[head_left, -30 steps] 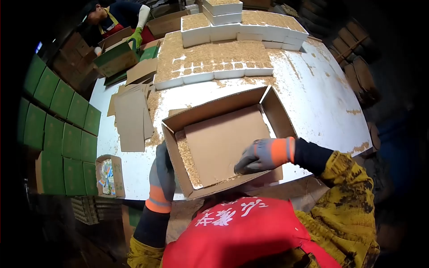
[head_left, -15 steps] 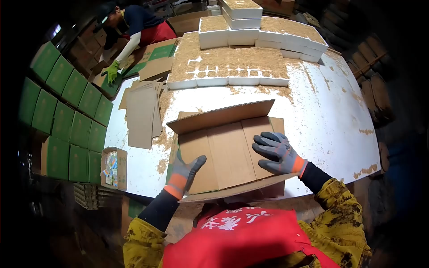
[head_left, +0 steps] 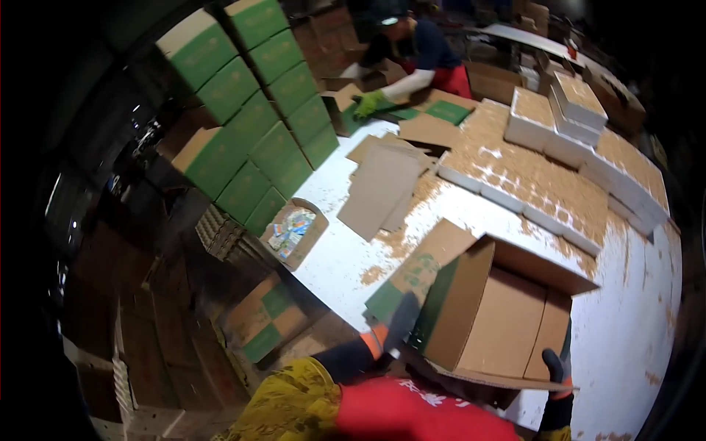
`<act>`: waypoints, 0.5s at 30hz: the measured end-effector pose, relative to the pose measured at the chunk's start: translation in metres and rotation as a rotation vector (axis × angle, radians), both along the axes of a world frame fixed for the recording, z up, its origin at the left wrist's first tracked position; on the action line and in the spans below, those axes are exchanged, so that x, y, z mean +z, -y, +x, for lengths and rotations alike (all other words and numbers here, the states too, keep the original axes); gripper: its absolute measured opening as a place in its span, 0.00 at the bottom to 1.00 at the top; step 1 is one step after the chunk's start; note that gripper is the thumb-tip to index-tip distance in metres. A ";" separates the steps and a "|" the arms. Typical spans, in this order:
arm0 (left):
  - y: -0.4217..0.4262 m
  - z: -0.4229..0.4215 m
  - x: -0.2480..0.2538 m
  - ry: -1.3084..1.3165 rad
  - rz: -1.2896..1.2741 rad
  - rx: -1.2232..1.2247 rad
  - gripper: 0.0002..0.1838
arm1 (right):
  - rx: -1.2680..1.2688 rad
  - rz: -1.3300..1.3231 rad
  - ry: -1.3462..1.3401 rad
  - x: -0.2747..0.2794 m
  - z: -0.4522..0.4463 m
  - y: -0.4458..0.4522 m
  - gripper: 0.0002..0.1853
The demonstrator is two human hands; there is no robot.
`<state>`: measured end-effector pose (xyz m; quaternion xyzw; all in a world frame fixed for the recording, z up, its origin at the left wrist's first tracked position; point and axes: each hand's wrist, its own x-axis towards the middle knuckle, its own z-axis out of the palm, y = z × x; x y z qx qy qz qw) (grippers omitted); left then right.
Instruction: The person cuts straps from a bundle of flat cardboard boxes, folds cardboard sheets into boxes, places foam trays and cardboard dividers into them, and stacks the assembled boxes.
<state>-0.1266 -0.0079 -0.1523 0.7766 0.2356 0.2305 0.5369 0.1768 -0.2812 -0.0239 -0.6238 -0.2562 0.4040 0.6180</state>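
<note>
An open cardboard box (head_left: 507,323) stands near the table's front edge, its flaps raised and green print on its outer left side. My right hand (head_left: 557,367), in a grey and orange glove, grips the box's right front edge; its thumb shows and the other fingers are mostly hidden. Beside the box's left side is my left hand (head_left: 397,323), smeared by motion, so its fingers are unclear. A dark object with a pale spot (head_left: 397,354) lies just below that hand, too blurred to name. Under the box's left side lies a flat printed carton (head_left: 419,272).
Stacked green boxes (head_left: 250,140) rise at the left. A small carton of packets (head_left: 312,235) sits at the table edge, near loose cardboard sheets (head_left: 382,187). White foam trays (head_left: 529,184) with brown filling stand at the right. Across the table, a co-worker's green-gloved hand (head_left: 371,104) touches another box.
The view has swung left. The box has gone from flattened-looking to standing with walls up and is turned. My left hand has moved off its inside to its outer left side.
</note>
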 end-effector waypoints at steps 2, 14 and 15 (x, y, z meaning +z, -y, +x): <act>0.012 -0.002 0.026 0.044 -0.120 -0.105 0.30 | -0.020 0.083 0.084 -0.012 -0.002 -0.005 0.45; -0.196 -0.133 0.213 0.229 -0.049 0.056 0.27 | -0.103 0.297 0.586 0.039 -0.158 -0.170 0.36; -0.234 -0.158 0.227 0.263 0.042 0.070 0.26 | -0.062 0.284 0.675 0.001 -0.159 -0.195 0.35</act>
